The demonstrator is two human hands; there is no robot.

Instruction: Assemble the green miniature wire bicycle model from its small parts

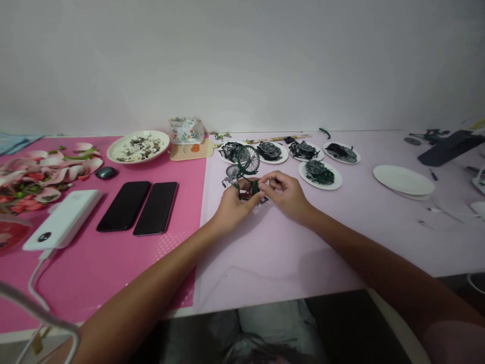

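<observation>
A dark green model bicycle [248,161] with thin spoked wheels is held over the pale lilac tabletop, one wheel pointing up and away from me. My left hand [234,206] wraps round its frame from the left, thumb on top. From the right, my right hand [286,192] pinches at a small dark green part of the model; the fingertips cover what exactly lies between them. Just behind and to the right, a white plate [338,184] carries dark green and grey bicycle parts.
More small plates of dark parts [269,150] line the wall. White plates [403,181] are stacked at right, near a dark box [450,147]. On the pink mat [182,263] lie two phones [124,206], a white power bank [63,219], a mouse [106,173], a bowl [113,153] and petals [53,162].
</observation>
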